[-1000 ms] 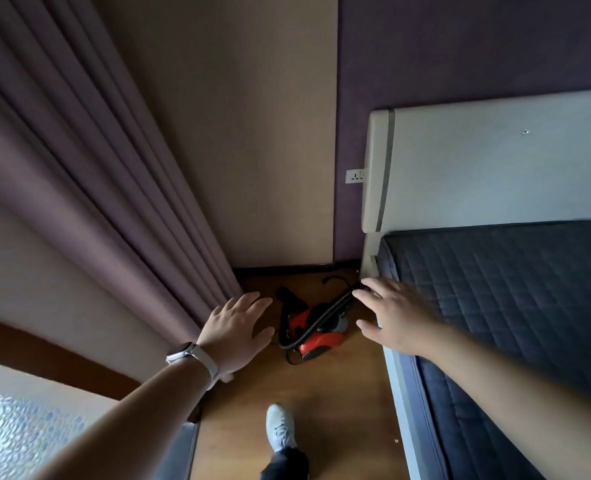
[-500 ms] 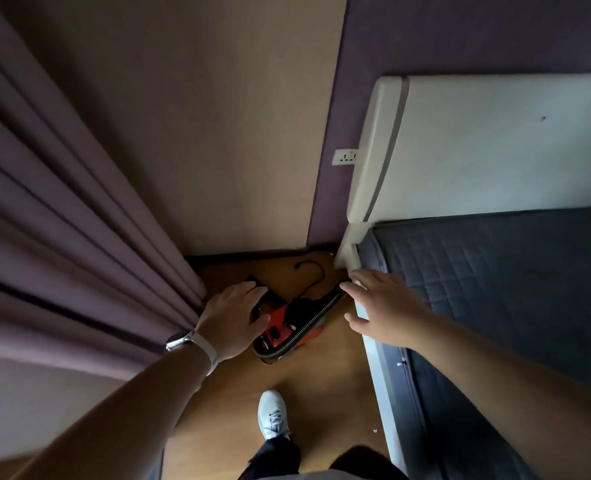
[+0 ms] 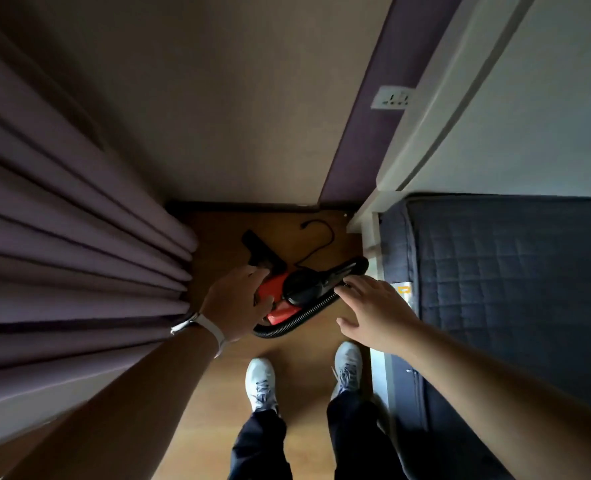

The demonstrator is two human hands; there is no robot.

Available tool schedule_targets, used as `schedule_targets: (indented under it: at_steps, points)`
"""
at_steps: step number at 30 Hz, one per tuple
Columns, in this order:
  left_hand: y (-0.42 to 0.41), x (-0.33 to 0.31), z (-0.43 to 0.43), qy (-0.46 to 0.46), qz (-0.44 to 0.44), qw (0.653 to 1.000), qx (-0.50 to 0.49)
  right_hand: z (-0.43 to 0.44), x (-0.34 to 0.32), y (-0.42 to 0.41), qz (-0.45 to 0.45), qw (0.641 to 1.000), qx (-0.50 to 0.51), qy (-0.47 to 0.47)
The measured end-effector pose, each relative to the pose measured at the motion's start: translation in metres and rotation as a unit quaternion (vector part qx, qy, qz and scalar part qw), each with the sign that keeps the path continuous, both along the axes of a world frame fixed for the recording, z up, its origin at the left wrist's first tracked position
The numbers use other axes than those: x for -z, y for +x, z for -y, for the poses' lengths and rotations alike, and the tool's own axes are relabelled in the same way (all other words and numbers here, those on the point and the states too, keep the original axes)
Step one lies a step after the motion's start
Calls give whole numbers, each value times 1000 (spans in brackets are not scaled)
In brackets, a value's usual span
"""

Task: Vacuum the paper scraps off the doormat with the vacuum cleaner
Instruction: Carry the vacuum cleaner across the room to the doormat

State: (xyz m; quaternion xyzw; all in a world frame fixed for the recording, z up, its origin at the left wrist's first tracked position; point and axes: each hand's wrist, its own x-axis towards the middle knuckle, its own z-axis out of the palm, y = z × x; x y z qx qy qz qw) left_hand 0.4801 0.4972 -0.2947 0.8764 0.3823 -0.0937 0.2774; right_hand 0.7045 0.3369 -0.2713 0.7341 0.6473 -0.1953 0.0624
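A small red and black vacuum cleaner (image 3: 282, 295) lies on the wooden floor in the corner between curtain and bed. Its ribbed black hose (image 3: 294, 318) loops round its near side and its black power cord (image 3: 316, 244) trails toward the wall. My left hand (image 3: 237, 301), with a watch on the wrist, reaches over the red body's left end, fingers spread and slightly bent. My right hand (image 3: 373, 308) is stretched out, its fingertips at the black nozzle end by the bed frame. No doormat or paper scraps are in view.
Purple curtains (image 3: 79, 237) hang along the left. A bed with a dark quilted mattress (image 3: 512, 289) and a white headboard (image 3: 495, 116) fills the right. A wall socket (image 3: 393, 97) sits beside the headboard. My two white shoes (image 3: 304, 379) stand on the narrow floor strip.
I have stepped closer and leaned down over the vacuum cleaner. Both hands have dropped lower onto it; my second foot has come into view.
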Motion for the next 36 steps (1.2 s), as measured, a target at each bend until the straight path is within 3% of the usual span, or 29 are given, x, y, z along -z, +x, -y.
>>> schedule_targets:
  at_steps: [6, 9, 12, 14, 20, 24, 32, 36]
  points:
    - [43, 108, 7, -19, -1, 1000, 2, -10, 120, 36, -38, 999, 3, 18]
    - [63, 164, 13, -41, -6, 999, -3, -4, 173, 46, -52, 987, 146, 50]
    - [81, 220, 16, -55, -20, 998, -6, 4, 214, 37, -108, 918, 379, 37]
    - [90, 250, 18, -64, -39, 997, -9, 7, 240, 25, -157, 868, 471, 12]
    - [106, 314, 25, -99, -44, 994, -32, -5, 301, -7, -290, 750, 594, 4]
    - [109, 353, 19, -109, -58, 992, -32, -13, 331, -14, -332, 702, 627, 61]
    - [127, 416, 7, -93, -67, 993, -16, 4, 398, 11, -335, 697, 619, 135]
    - [134, 437, 10, -120, -91, 988, -23, 6, 424, 34, -325, 734, 583, 124]
